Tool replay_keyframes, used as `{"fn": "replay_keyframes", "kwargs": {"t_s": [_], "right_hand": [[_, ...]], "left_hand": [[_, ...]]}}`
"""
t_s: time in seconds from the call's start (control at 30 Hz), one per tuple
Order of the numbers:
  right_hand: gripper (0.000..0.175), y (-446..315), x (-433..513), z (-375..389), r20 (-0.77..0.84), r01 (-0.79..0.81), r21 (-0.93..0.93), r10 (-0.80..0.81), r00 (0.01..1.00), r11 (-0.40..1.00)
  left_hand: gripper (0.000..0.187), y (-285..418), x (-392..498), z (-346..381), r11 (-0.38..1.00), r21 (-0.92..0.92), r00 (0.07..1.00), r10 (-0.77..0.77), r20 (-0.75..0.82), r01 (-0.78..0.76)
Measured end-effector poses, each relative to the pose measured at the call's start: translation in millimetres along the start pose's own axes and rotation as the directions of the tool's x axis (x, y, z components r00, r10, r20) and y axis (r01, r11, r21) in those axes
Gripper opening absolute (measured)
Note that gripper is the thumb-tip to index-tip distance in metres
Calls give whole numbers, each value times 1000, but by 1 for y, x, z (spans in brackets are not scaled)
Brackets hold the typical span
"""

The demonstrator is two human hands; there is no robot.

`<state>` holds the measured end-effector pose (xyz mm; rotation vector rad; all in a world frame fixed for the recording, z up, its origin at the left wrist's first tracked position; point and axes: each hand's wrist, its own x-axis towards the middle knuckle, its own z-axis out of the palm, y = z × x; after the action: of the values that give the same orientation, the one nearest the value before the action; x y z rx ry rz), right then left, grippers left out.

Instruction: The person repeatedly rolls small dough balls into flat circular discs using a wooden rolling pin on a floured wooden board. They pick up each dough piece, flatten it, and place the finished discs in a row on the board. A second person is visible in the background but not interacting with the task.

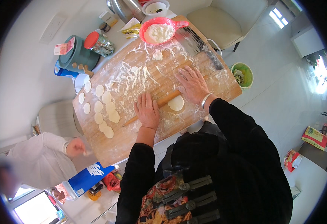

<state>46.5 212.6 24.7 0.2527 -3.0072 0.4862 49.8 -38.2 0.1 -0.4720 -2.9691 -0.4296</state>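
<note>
My left hand [147, 110] presses with its palm on one part of a slim wooden rolling pin [167, 99], fingers stretched out flat. Over the pin's other end lies my right hand [192, 84], with a silver bangle at its wrist. Between the hands, a round dough wrapper [176, 103] is partly covered by the pin. Both hands work on a floured wooden board [141, 134]. To the left, several rolled dough wrappers [110, 107] are spread out, some overlapping. A small dough piece [157, 55] sits in the flour farther back.
A red scoop [166, 30] of flour and a broad-bladed knife [208, 53] lie at the board's back. A red-lidded jar [99, 44] and a green canister [78, 54] stand beyond. A green bin [241, 75] is on the right. Another person [43, 154] is at the left.
</note>
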Motion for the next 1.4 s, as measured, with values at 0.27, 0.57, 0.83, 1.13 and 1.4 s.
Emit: {"fn": "replay_keyframes", "kwargs": {"t_s": [0.27,0.57,0.83,1.13,1.4], "right_hand": [[66,5,-81,-19,180,72,74,-85,980,995],[31,-9,-24,-5,94,249,309,-290,953,918],[23,-13,-37,-10,87,-3,296,-24,996,955],[58,4,-68,-18,155,2,4,-3,988,1000],[60,10,-28,2,1,-45,-12,45,999,999]], "left_hand": [[48,22,-53,-13,976,-75,978,199,-58,-203],[35,27,-67,-27,955,-158,966,239,-96,-252],[37,32,-73,-23,955,-215,977,187,-101,-205],[44,9,-42,-6,971,-86,974,220,-48,-224],[55,-1,14,0,976,89,978,192,77,-199]]}}
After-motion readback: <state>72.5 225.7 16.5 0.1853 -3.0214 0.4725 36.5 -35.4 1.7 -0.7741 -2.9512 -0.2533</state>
